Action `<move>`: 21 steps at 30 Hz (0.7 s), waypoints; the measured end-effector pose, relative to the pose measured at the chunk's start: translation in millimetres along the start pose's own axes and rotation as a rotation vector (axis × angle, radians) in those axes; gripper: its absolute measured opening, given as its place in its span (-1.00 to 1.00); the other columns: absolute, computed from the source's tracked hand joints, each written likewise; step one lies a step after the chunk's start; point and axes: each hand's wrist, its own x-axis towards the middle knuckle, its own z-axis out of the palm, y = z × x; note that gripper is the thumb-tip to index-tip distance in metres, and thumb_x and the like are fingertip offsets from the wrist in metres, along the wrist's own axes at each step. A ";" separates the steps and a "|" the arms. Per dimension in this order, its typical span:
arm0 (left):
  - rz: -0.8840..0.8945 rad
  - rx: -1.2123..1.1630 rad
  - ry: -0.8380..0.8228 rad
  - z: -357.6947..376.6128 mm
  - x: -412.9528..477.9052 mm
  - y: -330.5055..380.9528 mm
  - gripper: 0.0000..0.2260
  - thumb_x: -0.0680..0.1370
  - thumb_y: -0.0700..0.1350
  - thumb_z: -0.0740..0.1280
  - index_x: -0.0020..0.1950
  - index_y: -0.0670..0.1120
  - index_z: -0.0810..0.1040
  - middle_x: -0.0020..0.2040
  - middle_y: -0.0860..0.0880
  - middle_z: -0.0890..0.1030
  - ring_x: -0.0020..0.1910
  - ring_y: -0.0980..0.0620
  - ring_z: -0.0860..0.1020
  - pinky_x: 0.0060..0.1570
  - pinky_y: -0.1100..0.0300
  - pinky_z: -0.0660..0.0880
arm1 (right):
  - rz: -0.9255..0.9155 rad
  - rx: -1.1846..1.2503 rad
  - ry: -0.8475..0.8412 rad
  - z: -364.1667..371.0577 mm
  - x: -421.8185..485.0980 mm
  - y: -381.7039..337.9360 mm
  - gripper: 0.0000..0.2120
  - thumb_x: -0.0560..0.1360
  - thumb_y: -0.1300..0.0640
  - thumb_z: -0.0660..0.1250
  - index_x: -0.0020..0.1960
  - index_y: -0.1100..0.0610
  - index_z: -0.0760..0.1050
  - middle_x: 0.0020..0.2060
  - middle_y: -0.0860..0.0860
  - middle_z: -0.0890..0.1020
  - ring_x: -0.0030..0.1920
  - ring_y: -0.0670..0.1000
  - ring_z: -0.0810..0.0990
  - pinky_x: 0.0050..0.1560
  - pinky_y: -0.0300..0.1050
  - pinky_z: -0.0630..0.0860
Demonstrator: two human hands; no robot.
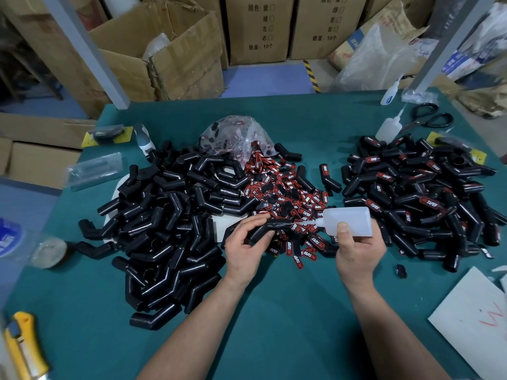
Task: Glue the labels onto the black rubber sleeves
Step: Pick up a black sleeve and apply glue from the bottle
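My left hand [248, 244] grips a bent black rubber sleeve [270, 227] just above the green table. My right hand [356, 252] holds a translucent glue bottle [347, 220] on its side, its nozzle pointing left and touching the sleeve's bend. Behind the sleeve lies a heap of red-and-black labels [285, 193] spilling from a clear plastic bag [236, 135]. A large pile of plain black sleeves [170, 215] fills the left half of the table. On the right sits a pile of sleeves bearing labels [419, 198].
Two more glue bottles [388, 126] and black scissors [428, 117] lie at the back right. A yellow utility knife [23, 346] is at the front left, a tape roll [50, 252] at the left edge, white card [472, 319] at the front right. Cardboard boxes [164, 56] stand behind the table.
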 end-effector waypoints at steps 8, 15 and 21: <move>0.017 0.006 -0.014 -0.3 0.0 0.8 -0.67 0.46 -0.40 0.52 0.14 -0.09 0.67 0.16 -0.02 0.71 0.23 0.01 0.64 0.30 0.23 0.48 | 0.004 -0.003 -0.003 0.1 -0.6 -3.1 -0.68 0.43 0.01 0.36 0.02 0.24 0.49 -0.22 -0.36 0.64 -0.22 -0.32 0.60 -0.21 -0.45 0.48; 0.035 0.014 -0.017 -0.6 0.3 -1.2 -0.62 0.45 -0.42 0.53 0.13 -0.03 0.68 0.16 -0.01 0.71 0.22 -0.01 0.65 0.31 0.24 0.48 | 0.012 -0.010 0.005 -0.3 0.0 -2.3 -0.68 0.42 0.00 0.36 0.01 0.24 0.48 -0.23 -0.37 0.63 -0.23 -0.33 0.59 -0.22 -0.45 0.47; 0.037 0.000 -0.018 0.7 0.9 -1.9 -0.67 0.45 -0.37 0.53 0.13 -0.05 0.69 0.15 -0.03 0.72 0.20 -0.05 0.66 0.29 0.18 0.51 | 0.019 -0.017 0.016 0.1 -1.6 -0.3 -0.67 0.41 -0.02 0.36 0.00 0.22 0.49 -0.25 -0.37 0.63 -0.25 -0.33 0.59 -0.22 -0.46 0.47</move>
